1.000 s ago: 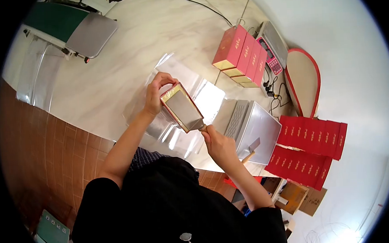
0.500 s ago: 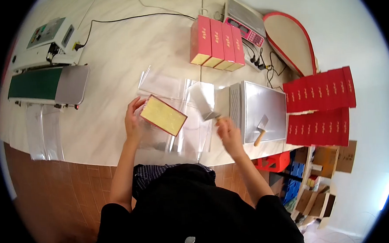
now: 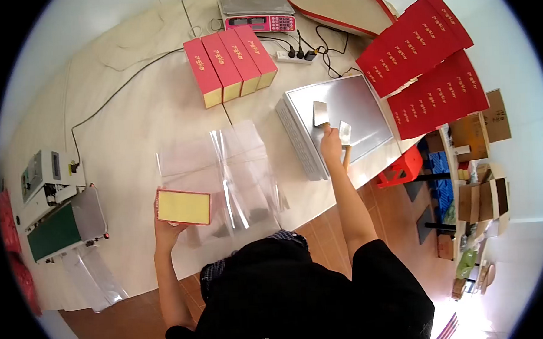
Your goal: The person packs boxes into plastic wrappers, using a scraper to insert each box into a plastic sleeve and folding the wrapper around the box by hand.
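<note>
My left hand (image 3: 166,230) is closed around a small box (image 3: 183,207) with a pale yellow face and red edges, held over the clear plastic film (image 3: 247,161) on the table. Part of that hand is hidden behind the box. My right hand (image 3: 331,145) grips a scraper (image 3: 321,114) by its handle; the flat metal blade is over the silver-topped plate (image 3: 369,114). Beside this hand a second scraper (image 3: 345,132) with a wooden handle lies on the plate, partly covered by my forearm.
Several red boxes (image 3: 227,56) stand behind the film, near a pink scale (image 3: 260,23) and a power strip (image 3: 294,57). Red boxes (image 3: 423,41) are stacked at the right. A machine with a green belt (image 3: 55,232) stands at the left. A red stool (image 3: 404,165) is below the table edge.
My right hand has carried the scraper from above the film to the silver plate. My left hand has lowered and turned the box. The camera view has rotated.
</note>
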Tool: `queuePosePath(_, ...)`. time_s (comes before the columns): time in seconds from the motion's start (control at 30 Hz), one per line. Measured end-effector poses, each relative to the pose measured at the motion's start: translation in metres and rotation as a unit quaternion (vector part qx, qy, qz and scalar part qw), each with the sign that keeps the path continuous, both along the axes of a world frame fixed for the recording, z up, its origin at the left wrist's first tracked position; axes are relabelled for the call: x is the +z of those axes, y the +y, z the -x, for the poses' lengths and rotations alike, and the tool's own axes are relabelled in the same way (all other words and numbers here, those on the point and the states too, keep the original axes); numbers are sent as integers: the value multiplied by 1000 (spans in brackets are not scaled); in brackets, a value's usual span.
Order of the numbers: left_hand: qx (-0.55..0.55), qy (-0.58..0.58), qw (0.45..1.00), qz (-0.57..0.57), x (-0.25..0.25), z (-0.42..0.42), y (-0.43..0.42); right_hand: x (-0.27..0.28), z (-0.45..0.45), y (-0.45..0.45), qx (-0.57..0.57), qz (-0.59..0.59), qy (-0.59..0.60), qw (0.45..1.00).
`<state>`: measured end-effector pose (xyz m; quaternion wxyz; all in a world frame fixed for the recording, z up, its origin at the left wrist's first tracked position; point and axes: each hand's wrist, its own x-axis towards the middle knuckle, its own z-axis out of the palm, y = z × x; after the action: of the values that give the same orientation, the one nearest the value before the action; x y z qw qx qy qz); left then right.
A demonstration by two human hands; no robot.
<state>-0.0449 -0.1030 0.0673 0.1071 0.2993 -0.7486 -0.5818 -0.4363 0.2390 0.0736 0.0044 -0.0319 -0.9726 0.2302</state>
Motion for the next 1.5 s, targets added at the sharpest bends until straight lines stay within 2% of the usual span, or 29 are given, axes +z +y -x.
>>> queuePosePath(0.03, 0, -2, 1000, 9, 16, 9, 0, 11, -3, -5, 0, 9, -2, 1000)
queuePosePath(0.1, -16, 37, 994, -101, 35, 25, -3, 33, -8, -14, -33, -52, -84, 995)
queuePosePath(0.13, -14, 36, 995, -97, 38, 31, -7, 34, -14, -14, -31, -48, -85, 995)
queuePosePath(0.2, -54, 24, 998, 2, 39, 39, -15, 32, -31, -17, 95, -160, 154, 970)
queuePosePath(0.23, -42, 17, 999, 3, 36, 45, -18, 31, -38, -23, 108, -157, 150, 970)
queuePosePath(0.3, -57, 36, 994, 87, 18, 55, -27, 23, -60, -39, 251, 19, 153, 956)
queuePosePath(0.37, 27, 131, 974, -184, -15, 70, -30, -5, -93, -62, 348, 133, 69, 925)
queuePosePath(0.4, 42, 137, 978, -152, -12, 80, -30, -17, -109, -77, 380, 165, 15, 910)
queuePosePath(0.43, 88, 114, 972, -188, -17, 90, -30, -27, -122, -93, 411, 193, -34, 890)
queuePosePath(0.5, 172, 106, 959, -199, -52, 104, -36, -53, -142, -122, 472, 203, -37, 857)
queuePosePath(0.57, 220, 130, 942, -217, -60, 114, -37, -59, -154, -150, 500, 194, -98, 838)
queuePosePath(0.6, 249, 135, 920, -270, -58, 115, -40, -54, -156, -164, 506, 191, -97, 835)
queuePosePath(0.67, 266, 164, 873, -375, -49, 116, -48, -30, -159, -188, 487, 361, -274, 747)
queuePosePath(0.7, 277, 169, 868, -377, -37, 116, -52, -25, -157, -195, 495, 353, -279, 743)
queuePosePath(0.77, 260, 231, 780, -521, -20, 117, -62, -22, -151, -208, 409, 358, -435, 718)
queuePosePath(0.83, 284, 223, 772, -523, -32, 119, -70, -22, -144, -226, 424, 366, -407, 722)
queuePosePath(0.9, 282, 166, 791, -517, -39, 128, -63, -12, -129, -248, 410, 333, -378, 760)
queuePosePath(0.93, 242, 170, 810, -506, -48, 131, -56, -8, -124, -264, 366, 373, -374, 767)
queuePosePath(0.97, 253, 172, 803, -511, -49, 135, -45, -2, -116, -284, 353, 425, -330, 765)
queuePosePath(1.03, 217, 57, 870, -439, -49, 143, -21, -5, -86, -320, 358, 398, -235, 811)
queuePosePath(1.07, 222, 57, 866, -444, -52, 140, -12, -1, -70, -339, 341, 351, -203, 848)
queuePosePath(1.1, 187, 46, 880, -434, -54, 137, -3, -11, -48, -356, 365, 284, -122, 878)
queuePosePath(1.13, 150, 34, 893, -423, -57, 134, 4, -23, -31, -372, 385, 213, -38, 897)
queuePosePath(1.2, 138, 25, 896, -421, -76, 121, 13, -15, -23, -402, 348, 91, 68, 930)
queuePosePath(1.23, 125, 16, 902, -413, -80, 114, 13, -24, -16, -413, 351, 87, 66, 930)
queuePosePath(1.3, 123, 5, 912, -392, -83, 94, 9, -38, -7, -430, 319, -34, 223, 921)
queuePosePath(1.37, 123, -9, 922, -368, -89, 72, 2, -49, -7, -441, 308, -35, 197, 930)
queuePosePath(1.43, 142, -3, 929, -342, -95, 52, -6, -66, -10, -444, 327, -67, 264, 905)
queuePosePath(1.5, 161, -22, 927, -338, -88, 37, -14, -72, -10, -446, 328, -75, 267, 903)
